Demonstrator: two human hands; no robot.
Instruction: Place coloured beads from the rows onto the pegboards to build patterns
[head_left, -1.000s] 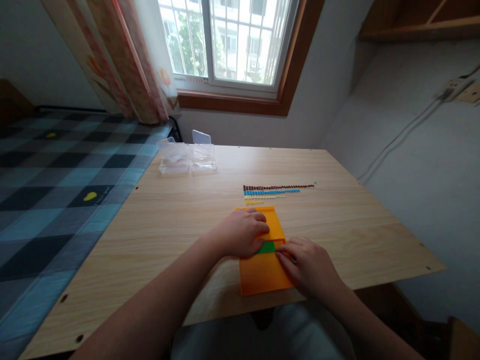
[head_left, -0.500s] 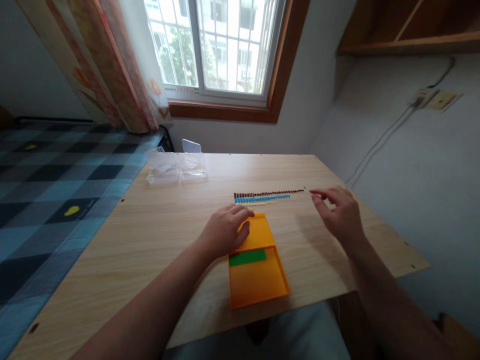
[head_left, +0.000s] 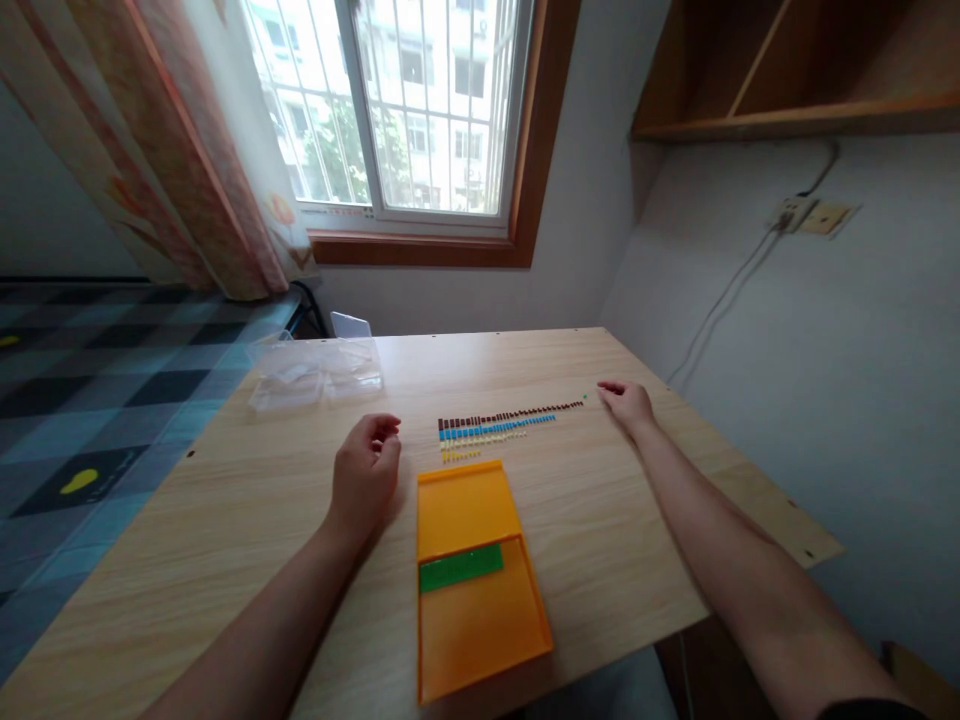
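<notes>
My left hand (head_left: 367,468) hovers over or rests on the tabletop, left of the rows. Its fingers are loosely curled, with a gap to the thumb, and nothing shows in them. My right hand (head_left: 628,405) is at the far right end of the rows, fingertips close together beside a tiny green piece (head_left: 585,397). Whether it pinches something is too small to see. Small pieces lie in a dark brown row (head_left: 510,414), a blue row (head_left: 495,428), a pale row (head_left: 487,441) and a short yellow row (head_left: 461,456).
An orange tray-like box (head_left: 480,645) with a divider lies in front of the rows, a green strip (head_left: 461,568) inside it. Clear plastic containers (head_left: 315,375) stand at the back left of the wooden table (head_left: 675,560). A wall borders the right side.
My left hand has left the orange box and moved left. My right hand stays near the row's end, reaching slightly farther forward. The view has shifted, so the scene sits lower and farther left.
</notes>
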